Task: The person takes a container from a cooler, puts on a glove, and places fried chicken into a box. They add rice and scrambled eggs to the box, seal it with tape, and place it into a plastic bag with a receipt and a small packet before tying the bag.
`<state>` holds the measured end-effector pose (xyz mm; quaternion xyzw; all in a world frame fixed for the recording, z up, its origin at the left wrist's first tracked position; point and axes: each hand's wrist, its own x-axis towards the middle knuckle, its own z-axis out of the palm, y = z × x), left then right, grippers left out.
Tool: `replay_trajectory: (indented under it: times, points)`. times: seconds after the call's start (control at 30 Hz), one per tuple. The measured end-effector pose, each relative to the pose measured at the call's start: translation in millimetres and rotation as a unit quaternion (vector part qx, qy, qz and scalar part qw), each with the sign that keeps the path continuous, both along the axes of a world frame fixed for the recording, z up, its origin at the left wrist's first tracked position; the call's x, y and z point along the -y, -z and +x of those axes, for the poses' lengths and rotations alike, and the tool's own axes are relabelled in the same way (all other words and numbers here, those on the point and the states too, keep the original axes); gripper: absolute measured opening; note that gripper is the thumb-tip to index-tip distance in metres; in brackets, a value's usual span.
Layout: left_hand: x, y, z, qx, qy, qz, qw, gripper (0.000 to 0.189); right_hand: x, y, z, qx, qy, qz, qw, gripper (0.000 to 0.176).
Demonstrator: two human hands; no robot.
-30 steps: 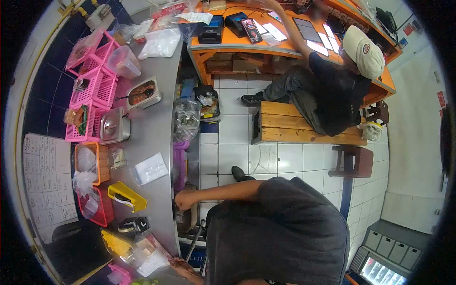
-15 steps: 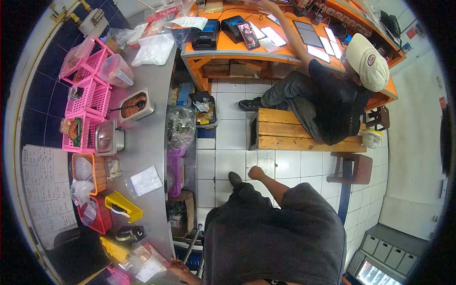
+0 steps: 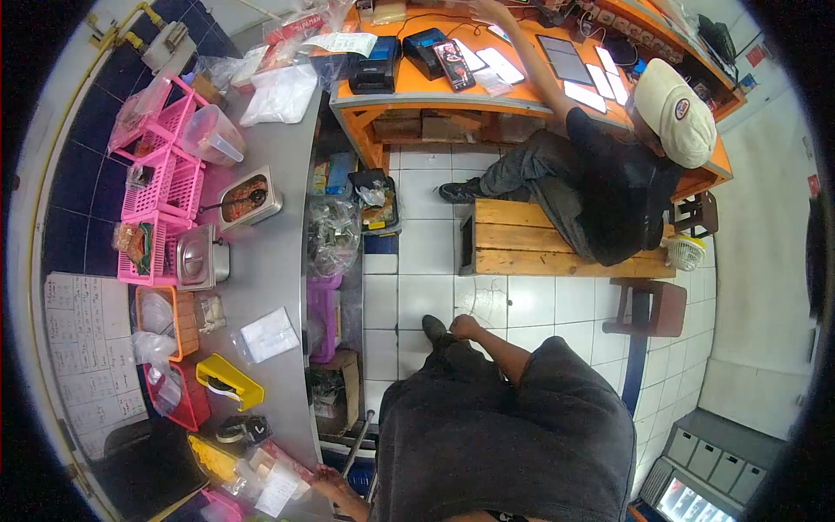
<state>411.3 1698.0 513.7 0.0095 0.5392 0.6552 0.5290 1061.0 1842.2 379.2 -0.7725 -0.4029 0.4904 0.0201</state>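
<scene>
My left hand [image 3: 327, 481] is at the lower end of the steel counter [image 3: 270, 287], by its edge. Beside it lie a clear plastic package and a white paper slip [image 3: 277, 489]; its fingers are too small and unclear to read. In front of my body, my right hand [image 3: 465, 327] is curled into a fist close to my dark shoe [image 3: 433, 327], with nothing visible in it. A yellow holder [image 3: 230, 381] and a white packet [image 3: 269, 335] lie on the counter.
Pink baskets [image 3: 163, 184] and steel food pans [image 3: 250, 198] line the counter. Ahead, another person [image 3: 622, 187] sits on a wooden bench [image 3: 557, 239], reaching over an orange desk [image 3: 426, 97] with phones and tablets. A brown stool [image 3: 652, 307] stands right.
My right hand has come slightly lower and nearer to my shoe. The camera view has shifted a little. The seated person's arm stays over the desk.
</scene>
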Motion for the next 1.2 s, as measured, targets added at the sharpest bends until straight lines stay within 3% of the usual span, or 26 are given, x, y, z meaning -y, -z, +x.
replay_trajectory:
  times: [0.03, 0.1, 0.13, 0.17, 0.2, 0.23, 0.27, 0.33, 0.37, 0.43, 0.47, 0.57, 0.6, 0.67, 0.7, 0.77, 0.8, 0.83, 0.87, 0.9, 1.03, 1.07, 1.1, 1.13, 1.17, 1.2]
  points:
    - [-14, -15, 43, -0.191, -0.083, -0.122, 0.970, 0.020, 1, 13, 2, -0.001, -0.001, 0.001, 1.000, 0.020]
    - [-30, -23, 54, -0.154, -0.094, -0.155, 0.971, 0.021, 3, 36, 11, 0.078, -0.236, 0.096, 0.964, 0.024]
    - [-32, -25, 56, -0.115, -0.102, -0.187, 0.970, 0.021, 3, 35, 13, 0.078, -0.238, 0.097, 0.963, 0.024]
    - [-35, -27, 57, -0.114, -0.104, -0.188, 0.970, 0.021, 5, 34, 17, 0.025, -0.117, 0.084, 0.989, 0.025]
    - [-39, -27, 56, -0.025, -0.078, -0.149, 0.985, 0.023, 4, 29, 20, -0.028, 0.005, 0.070, 0.997, 0.026]
    - [-43, -33, 62, 0.065, -0.051, -0.108, 0.991, 0.025, 6, 40, 22, 0.020, -0.037, 0.089, 0.995, 0.029]
    - [-48, -35, 73, 0.065, -0.053, -0.109, 0.991, 0.025, 11, 51, 27, 0.020, -0.039, 0.089, 0.995, 0.029]
    - [-85, -80, 144, -0.132, -0.104, -0.185, 0.968, 0.031, 15, 57, 34, 0.043, -0.172, 0.155, 0.972, 0.032]
    - [-85, -72, 136, -0.128, -0.047, -0.175, 0.975, 0.032, 11, 46, 34, 0.043, -0.176, 0.154, 0.971, 0.032]
    - [-90, -69, 134, -0.110, -0.027, -0.150, 0.982, 0.030, 6, 20, 34, -0.026, -0.029, -0.007, 0.999, 0.021]
    - [-92, -67, 135, -0.093, -0.004, -0.123, 0.988, 0.028, 5, 15, 35, -0.025, -0.034, -0.008, 0.999, 0.021]
    - [-104, -72, 146, -0.111, 0.008, -0.132, 0.985, 0.028, 23, 50, 41, 0.032, -0.218, 0.103, 0.970, 0.028]
    - [-105, -74, 150, -0.131, 0.023, -0.121, 0.984, 0.030, 22, 47, 42, 0.032, -0.224, 0.102, 0.969, 0.028]
    - [-102, -77, 157, -0.105, 0.004, -0.127, 0.986, 0.033, 21, 42, 45, 0.114, -0.416, 0.172, 0.886, 0.029]
    - [-100, -83, 162, -0.080, -0.010, -0.130, 0.988, 0.037, 19, 32, 43, 0.113, -0.423, 0.173, 0.882, 0.029]
    - [-92, -94, 192, -0.156, -0.002, -0.128, 0.979, 0.042, 10, 11, 33, 0.023, -0.118, 0.052, 0.991, 0.013]
    - [-84, -97, 198, -0.232, 0.014, -0.127, 0.964, 0.048, 9, 10, 29, 0.023, -0.127, 0.056, 0.990, 0.013]
    - [-71, -87, 200, -0.232, 0.033, -0.091, 0.968, 0.057, 11, 12, 28, 0.016, -0.173, 0.129, 0.976, 0.014]
    - [-50, -80, 201, -0.219, 0.051, -0.082, 0.971, 0.051, 15, 15, 26, 0.008, -0.219, 0.200, 0.955, 0.015]
    - [-29, -73, 205, -0.219, 0.069, -0.066, 0.971, 0.048, 18, 39, 22, 0.125, -0.409, 0.243, 0.871, 0.020]
    - [74, -75, 215, -0.235, 0.136, -0.099, 0.957, 0.039, 30, 63, -25, 0.140, -0.545, 0.140, 0.815, 0.018]
    - [107, -75, 219, -0.240, 0.140, -0.099, 0.956, 0.039, 46, 124, -26, 0.129, -0.597, 0.186, 0.770, 0.017]
    - [145, -66, 223, -0.231, 0.109, -0.097, 0.962, 0.037, 51, 136, -37, 0.059, -0.520, 0.045, 0.851, 0.021]
    - [184, -57, 226, -0.226, 0.072, -0.095, 0.967, 0.036, 69, 196, -62, 0.104, -0.592, 0.089, 0.794, 0.023]
    - [219, -57, 230, -0.233, 0.044, -0.121, 0.964, 0.035, 62, 110, -81, 0.130, -0.743, 0.150, 0.640, 0.030]
    - [256, -56, 233, -0.234, 0.012, -0.149, 0.961, 0.034, 75, 88, -108, 0.084, -0.643, 0.124, 0.751, 0.029]
